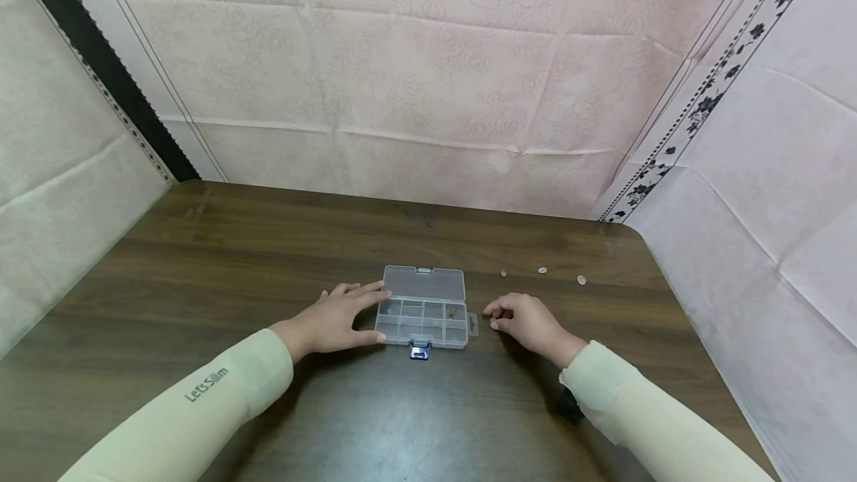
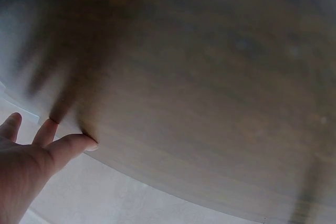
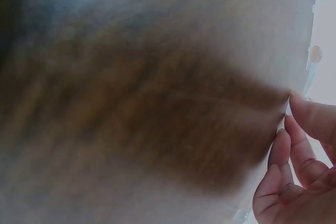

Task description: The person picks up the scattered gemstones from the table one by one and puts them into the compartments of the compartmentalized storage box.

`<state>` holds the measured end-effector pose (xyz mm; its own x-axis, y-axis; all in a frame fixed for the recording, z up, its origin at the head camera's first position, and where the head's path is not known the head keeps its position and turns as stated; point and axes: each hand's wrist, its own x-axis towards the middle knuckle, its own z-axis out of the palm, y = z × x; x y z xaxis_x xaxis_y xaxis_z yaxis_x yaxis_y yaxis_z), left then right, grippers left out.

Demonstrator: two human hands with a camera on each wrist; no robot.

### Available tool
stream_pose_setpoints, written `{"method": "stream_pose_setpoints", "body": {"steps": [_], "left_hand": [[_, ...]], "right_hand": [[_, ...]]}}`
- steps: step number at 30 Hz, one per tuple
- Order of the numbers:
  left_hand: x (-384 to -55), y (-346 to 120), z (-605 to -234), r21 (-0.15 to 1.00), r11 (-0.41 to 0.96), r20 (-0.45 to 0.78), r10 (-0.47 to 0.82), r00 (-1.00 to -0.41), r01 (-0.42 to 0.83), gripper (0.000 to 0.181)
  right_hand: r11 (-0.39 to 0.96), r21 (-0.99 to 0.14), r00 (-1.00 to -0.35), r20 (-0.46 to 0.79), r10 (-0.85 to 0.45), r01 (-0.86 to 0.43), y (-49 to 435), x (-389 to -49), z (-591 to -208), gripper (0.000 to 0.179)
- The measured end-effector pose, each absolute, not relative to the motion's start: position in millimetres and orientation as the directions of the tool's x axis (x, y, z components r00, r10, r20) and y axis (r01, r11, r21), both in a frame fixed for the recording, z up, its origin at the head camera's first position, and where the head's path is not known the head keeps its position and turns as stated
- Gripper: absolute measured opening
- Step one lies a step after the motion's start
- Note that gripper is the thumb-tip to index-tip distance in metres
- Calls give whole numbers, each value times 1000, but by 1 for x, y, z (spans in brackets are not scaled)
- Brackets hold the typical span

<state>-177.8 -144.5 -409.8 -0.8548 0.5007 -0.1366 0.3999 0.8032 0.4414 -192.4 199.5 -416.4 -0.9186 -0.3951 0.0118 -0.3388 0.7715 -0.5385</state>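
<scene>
One brownish disc (image 1: 504,274), a middle pale disc (image 1: 542,270) and an outer pale disc (image 1: 582,280) lay well apart on the wood-grained counter (image 1: 321,244), beyond the right hand (image 1: 525,322). Nearer the person, the clear box (image 1: 443,346) sat between the two hands, its lid (image 1: 424,285) laid back on the far side and its blue latch (image 1: 419,351) hanging at the front. A small coppery piece (image 1: 452,312) was in the rightmost compartment of the back row.

The left hand (image 1: 338,322) had its fingers spread, with thumb and forefinger touching the box's left side. The right hand had its fingers bent towards the thumb just beside the hang tab (image 1: 473,324); whether they pinched anything, I could not tell.

The box looked like thin, stiff plastic, probably so light that a stray knock would slide it over the smooth counter; steadying it by the side wall seemed sound, while pulling on the lid would likely have strained the hinge. The discs seemed hard, light and rather slippery, lying too flat to scoop up easily. Each would best have been taken by opposite edges, between thumb and forefinger tips, with only a gentle squeeze
</scene>
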Motion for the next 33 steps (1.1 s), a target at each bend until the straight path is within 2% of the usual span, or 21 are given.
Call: {"method": "stream_pose_setpoints", "body": {"steps": [15,19,26,33], "left_hand": [[-178,-144,-410,436,805,-138,502,-854,403,76],[-178,-144,-410,436,804,-137,503,-853,404,76],[-179,-145,-411,432,809,-139,496,-857,398,76],[-179,-144,-411,432,812,-144,491,-859,392,76]], "right_hand": [[780,-513,-920,50,-389,-358,196,-191,-415,11],[774,-470,-902,147,-405,-424,194,-190,-414,11],[756,-329,-814,366,-451,-566,189,-186,-413,15],[741,-286,-770,438,-463,-608,188,-185,-410,16]]}}
